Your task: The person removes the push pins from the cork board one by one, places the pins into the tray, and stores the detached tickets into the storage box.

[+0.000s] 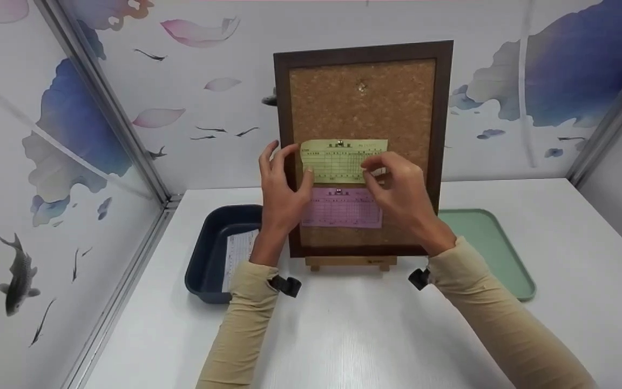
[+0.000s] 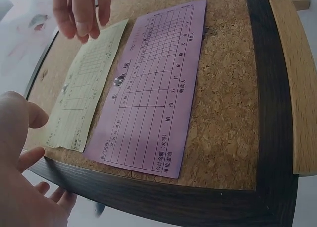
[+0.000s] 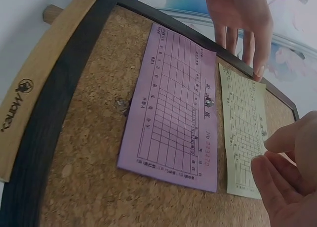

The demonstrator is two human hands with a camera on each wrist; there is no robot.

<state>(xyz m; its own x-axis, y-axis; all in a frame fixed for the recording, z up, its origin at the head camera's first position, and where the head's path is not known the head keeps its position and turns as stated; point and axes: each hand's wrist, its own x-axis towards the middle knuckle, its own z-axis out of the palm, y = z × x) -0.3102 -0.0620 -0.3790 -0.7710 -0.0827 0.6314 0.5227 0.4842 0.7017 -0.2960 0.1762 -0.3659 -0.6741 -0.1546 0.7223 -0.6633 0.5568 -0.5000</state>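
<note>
A yellow receipt slip (image 1: 332,162) is on the cork board (image 1: 365,116), held by a pin (image 1: 340,143) near its top. Below it a purple receipt slip (image 2: 148,88) hangs from another pin (image 3: 208,102). My left hand (image 1: 285,183) grips the board's dark left frame, some fingers behind the edge. Its index finger and thumb are at the yellow slip's left side. My right hand (image 1: 400,186) is in front of that slip's right part, thumb and index fingertips brought close together. Whether a small thing sits between them I cannot tell.
A wooden easel (image 1: 351,261) supports the board. Another pin (image 1: 362,86) sits high on the cork. At left, a dark blue tray (image 1: 203,270) contains a white printed slip (image 1: 238,254); a green tray (image 1: 484,243) lies at right. A patterned wall (image 1: 224,135) stands behind.
</note>
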